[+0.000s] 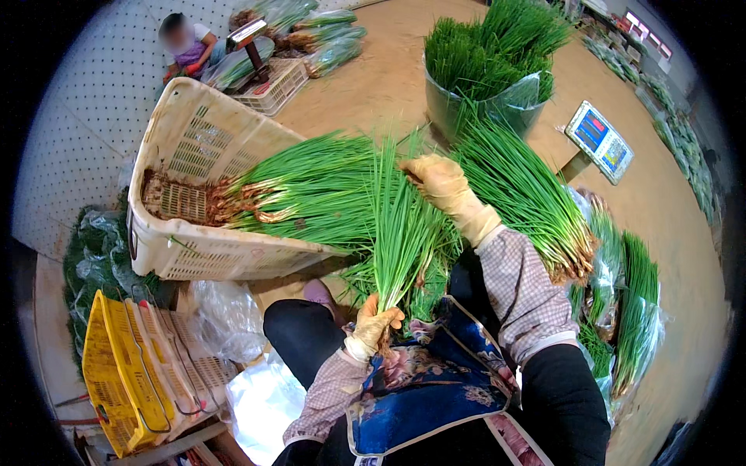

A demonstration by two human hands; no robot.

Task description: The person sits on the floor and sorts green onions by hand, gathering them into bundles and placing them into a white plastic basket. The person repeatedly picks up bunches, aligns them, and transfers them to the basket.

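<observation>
My left hand (373, 329), in a cream rubber glove, grips a small bunch of green chives or thin scallions (393, 244) just above its roots. The leaves point away from me. My right hand (443, 183), gloved alike, is at the upper right of that bunch with its fingers bent together; whether leaves are between them I cannot tell. Left of the bunch, a white slatted plastic crate (245, 262) lies tilted, with more rooted chives (309, 192) reaching out of it. A thick pile of chives (524, 198) rests to the right, roots toward me.
A large tub (484, 105) of chives stands ahead, near a digital scale display (600, 140). Bagged bundles (635, 326) lie at right. Stacked yellow and pale crates (128, 373) and plastic bags (227, 317) are at lower left. Another person (192, 46) sits by a second scale (247, 35).
</observation>
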